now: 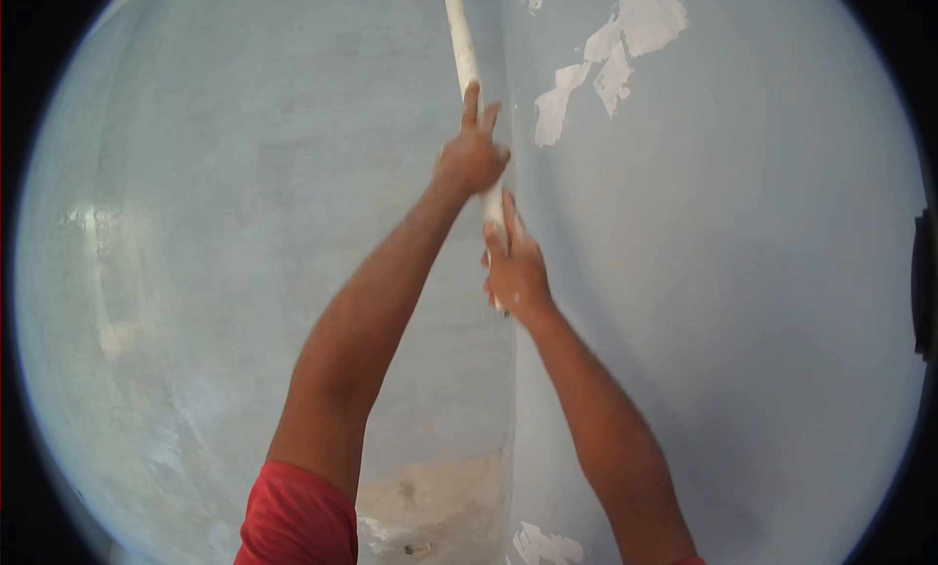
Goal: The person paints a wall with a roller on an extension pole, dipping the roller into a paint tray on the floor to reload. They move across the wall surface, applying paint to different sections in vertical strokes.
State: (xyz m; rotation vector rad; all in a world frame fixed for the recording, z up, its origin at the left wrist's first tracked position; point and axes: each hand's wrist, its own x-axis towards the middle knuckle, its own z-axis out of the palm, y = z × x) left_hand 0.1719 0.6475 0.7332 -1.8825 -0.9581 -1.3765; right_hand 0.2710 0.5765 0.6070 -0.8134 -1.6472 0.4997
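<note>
A long white pole (461,35) runs from the top edge of the head view down between both hands, tilted slightly. My left hand (474,159) is the higher one, around the pole, with a couple of fingers stretched up along it. Lower down, my right hand (518,272) grips the pole near its bottom end, fingers wrapped around it. The pole's upper end is out of view, so whatever it carries cannot be seen.
Two blue-grey walls meet at a corner (512,369) behind the hands. White patches (653,16) mark the right wall, with another white patch (547,545) low down. A bare beige area (435,497) lies at the bottom of the left wall. Something dark (921,286) shows at the right edge.
</note>
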